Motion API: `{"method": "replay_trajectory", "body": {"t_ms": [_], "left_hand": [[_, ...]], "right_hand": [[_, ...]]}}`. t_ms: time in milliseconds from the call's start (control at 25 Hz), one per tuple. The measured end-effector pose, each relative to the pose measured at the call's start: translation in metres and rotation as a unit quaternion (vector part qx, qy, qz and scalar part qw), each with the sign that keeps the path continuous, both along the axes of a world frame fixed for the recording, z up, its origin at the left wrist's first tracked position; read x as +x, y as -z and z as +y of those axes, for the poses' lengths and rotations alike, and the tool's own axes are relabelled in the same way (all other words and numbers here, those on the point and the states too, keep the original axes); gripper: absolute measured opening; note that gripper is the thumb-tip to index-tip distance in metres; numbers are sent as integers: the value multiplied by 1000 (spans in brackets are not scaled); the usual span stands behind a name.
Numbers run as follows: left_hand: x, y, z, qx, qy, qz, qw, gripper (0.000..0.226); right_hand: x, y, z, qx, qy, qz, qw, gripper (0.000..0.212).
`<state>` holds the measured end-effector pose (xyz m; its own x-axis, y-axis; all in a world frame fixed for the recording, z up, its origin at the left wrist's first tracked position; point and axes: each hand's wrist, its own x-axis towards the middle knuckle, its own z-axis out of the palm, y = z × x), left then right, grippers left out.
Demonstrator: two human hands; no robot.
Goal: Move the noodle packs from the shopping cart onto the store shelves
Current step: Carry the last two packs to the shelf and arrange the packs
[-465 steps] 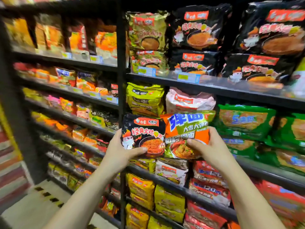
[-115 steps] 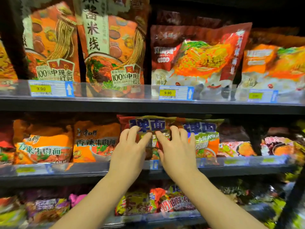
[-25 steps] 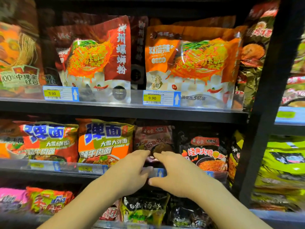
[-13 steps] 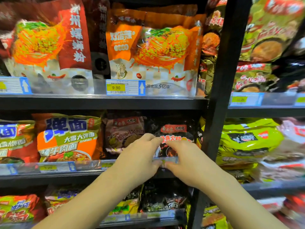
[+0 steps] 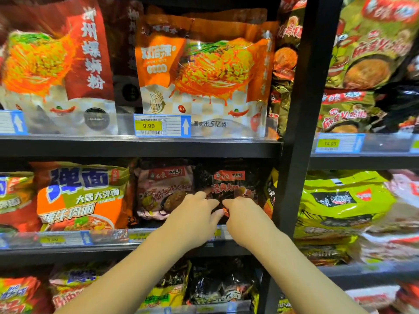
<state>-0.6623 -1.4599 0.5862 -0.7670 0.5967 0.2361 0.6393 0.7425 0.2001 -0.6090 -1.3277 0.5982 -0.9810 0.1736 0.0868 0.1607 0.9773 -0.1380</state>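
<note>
Black noodle pack (image 5: 229, 184) upright on shelf, directly behind both hands. Left hand (image 5: 192, 219) and right hand (image 5: 246, 219) seemingly pinch its lower front; blur hides contact. Light, crinkly, slippery film: hold by edges.

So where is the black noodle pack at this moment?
In the head view, the black noodle pack stands on the middle shelf, between the pink noodle pack and the black upright post; both hands touch its front.
</note>
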Motion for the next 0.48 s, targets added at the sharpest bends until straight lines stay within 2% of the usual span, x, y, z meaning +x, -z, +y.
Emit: {"method": "replay_trajectory", "body": {"t_ms": [160, 360, 480], "left_hand": [[-7, -7, 9, -17, -4, -15, 1000, 35], [-10, -6, 10, -5, -2, 0, 1000, 24], [-14, -8, 8, -9, 3, -14, 1000, 34]], "right_hand": [[-12, 1, 5, -21, 4, 30, 999, 27], [-15, 4, 5, -11, 3, 39, 999, 25], [-14, 4, 4, -19, 12, 39, 999, 29]]}}
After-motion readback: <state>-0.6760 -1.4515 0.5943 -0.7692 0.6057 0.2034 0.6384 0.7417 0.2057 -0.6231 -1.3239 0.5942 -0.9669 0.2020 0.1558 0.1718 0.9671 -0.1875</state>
